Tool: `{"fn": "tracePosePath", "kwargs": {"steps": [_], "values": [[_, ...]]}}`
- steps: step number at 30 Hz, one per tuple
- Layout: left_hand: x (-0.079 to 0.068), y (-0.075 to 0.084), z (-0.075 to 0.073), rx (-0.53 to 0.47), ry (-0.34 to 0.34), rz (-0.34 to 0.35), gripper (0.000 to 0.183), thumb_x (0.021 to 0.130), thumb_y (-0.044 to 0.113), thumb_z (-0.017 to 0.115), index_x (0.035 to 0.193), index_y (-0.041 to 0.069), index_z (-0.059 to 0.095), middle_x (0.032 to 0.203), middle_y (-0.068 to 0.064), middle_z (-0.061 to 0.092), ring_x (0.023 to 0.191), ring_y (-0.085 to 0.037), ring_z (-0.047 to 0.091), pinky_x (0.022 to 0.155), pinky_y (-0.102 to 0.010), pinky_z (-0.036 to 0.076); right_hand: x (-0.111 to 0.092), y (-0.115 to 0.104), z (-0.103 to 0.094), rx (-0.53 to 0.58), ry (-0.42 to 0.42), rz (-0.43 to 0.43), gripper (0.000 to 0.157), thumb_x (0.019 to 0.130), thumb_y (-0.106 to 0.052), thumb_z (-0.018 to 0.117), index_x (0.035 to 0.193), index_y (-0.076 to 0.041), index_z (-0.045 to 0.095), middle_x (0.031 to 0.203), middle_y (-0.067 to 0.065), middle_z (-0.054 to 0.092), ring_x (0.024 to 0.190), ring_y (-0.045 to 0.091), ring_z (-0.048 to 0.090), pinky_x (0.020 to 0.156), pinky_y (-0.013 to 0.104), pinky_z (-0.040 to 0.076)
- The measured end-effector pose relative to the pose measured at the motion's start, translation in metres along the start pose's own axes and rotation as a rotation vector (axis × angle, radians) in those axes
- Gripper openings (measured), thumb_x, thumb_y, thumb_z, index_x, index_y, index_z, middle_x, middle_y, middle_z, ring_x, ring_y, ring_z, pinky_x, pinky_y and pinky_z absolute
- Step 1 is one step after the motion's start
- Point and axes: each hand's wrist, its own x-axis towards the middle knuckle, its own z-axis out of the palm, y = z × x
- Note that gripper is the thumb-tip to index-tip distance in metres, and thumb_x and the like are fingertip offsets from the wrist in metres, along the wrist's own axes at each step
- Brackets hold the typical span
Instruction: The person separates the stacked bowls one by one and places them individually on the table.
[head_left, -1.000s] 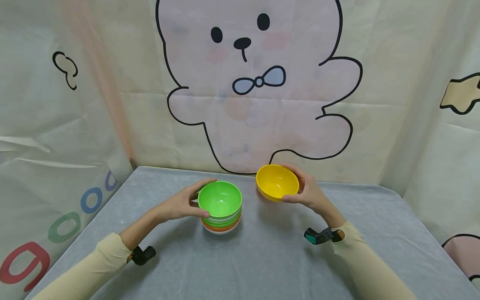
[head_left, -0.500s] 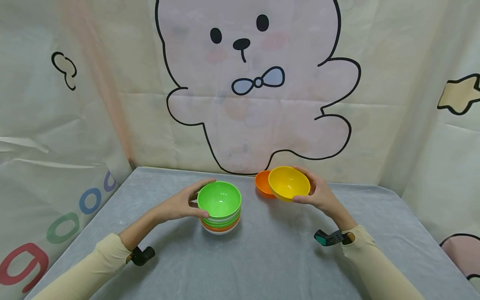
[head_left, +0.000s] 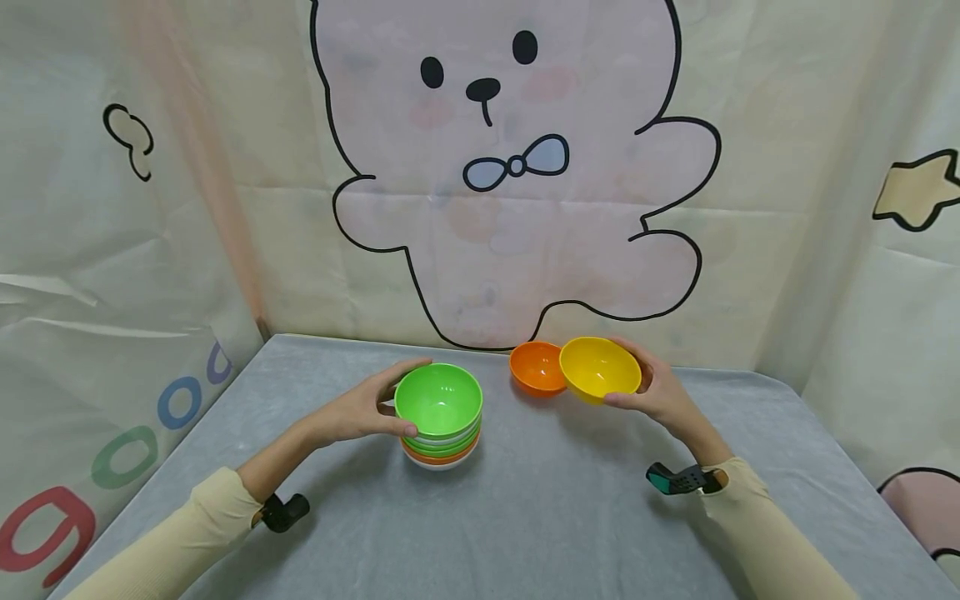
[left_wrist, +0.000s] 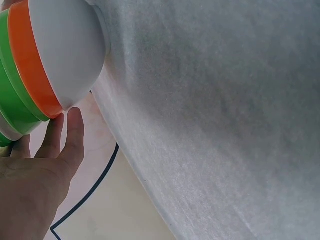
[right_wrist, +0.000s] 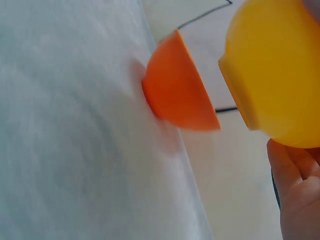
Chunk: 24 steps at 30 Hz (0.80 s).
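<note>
My left hand (head_left: pixel 372 407) grips the side of a stack of nested bowls, thumb at the front and fingers behind. A green bowl (head_left: pixel 438 402) tops the stack; lower down show white and green rims, an orange bowl (left_wrist: pixel 34 60) and a white bowl (left_wrist: pixel 70 47) at the bottom. With my right hand (head_left: pixel 654 386) I hold a yellow bowl (head_left: pixel 600 371) by its right side, raised off the table with its opening up. Just left of it, a single orange bowl (head_left: pixel 537 369) stands upright on the table, its right edge overlapped by the yellow one in the head view.
A grey cloth (head_left: pixel 480 533) covers the table. Behind it hangs a backdrop (head_left: pixel 517 242) with a cartoon bear, close to the table's back edge. Printed fabric also hangs at the left and right sides.
My right hand has moved right with the yellow bowl, uncovering the orange bowl that was hidden behind it. The left hand and the stack have stayed in place.
</note>
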Motion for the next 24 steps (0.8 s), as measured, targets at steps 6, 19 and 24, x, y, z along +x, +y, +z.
{"fn": "tracePosePath", "kwargs": {"steps": [6, 19, 24], "values": [[0.000, 0.000, 0.000, 0.003, 0.003, -0.003, 0.091, 0.089, 0.013, 0.081, 0.161, 0.022, 0.026, 0.154, -0.010, 0.039, 0.132, -0.033, 0.049, 0.101, -0.054, 0.047, -0.005, 0.014, -0.013, -0.063, 0.043, 0.034, 0.079, 0.086, 0.000, 0.081, 0.153, 0.000, 0.038, 0.143, 0.022, 0.047, 0.116, 0.024, 0.052, 0.093, 0.019, 0.049], [0.000, 0.001, 0.000, 0.005, 0.004, 0.001, 0.091, 0.089, 0.013, 0.081, 0.161, 0.021, 0.027, 0.153, -0.010, 0.039, 0.132, -0.033, 0.048, 0.102, -0.055, 0.046, -0.006, 0.041, -0.025, -0.103, 0.077, 0.192, 0.082, 0.088, -0.015, 0.084, 0.153, 0.001, 0.037, 0.143, 0.022, 0.047, 0.118, 0.031, 0.049, 0.092, 0.014, 0.046], [-0.001, 0.002, 0.000, 0.007, 0.004, -0.004, 0.091, 0.089, 0.014, 0.081, 0.161, 0.022, 0.027, 0.153, -0.009, 0.039, 0.133, -0.033, 0.048, 0.102, -0.055, 0.046, -0.001, 0.048, -0.025, -0.109, 0.072, 0.228, 0.082, 0.087, -0.018, 0.085, 0.152, 0.000, 0.038, 0.143, 0.020, 0.048, 0.119, 0.032, 0.049, 0.091, 0.015, 0.046]]}}
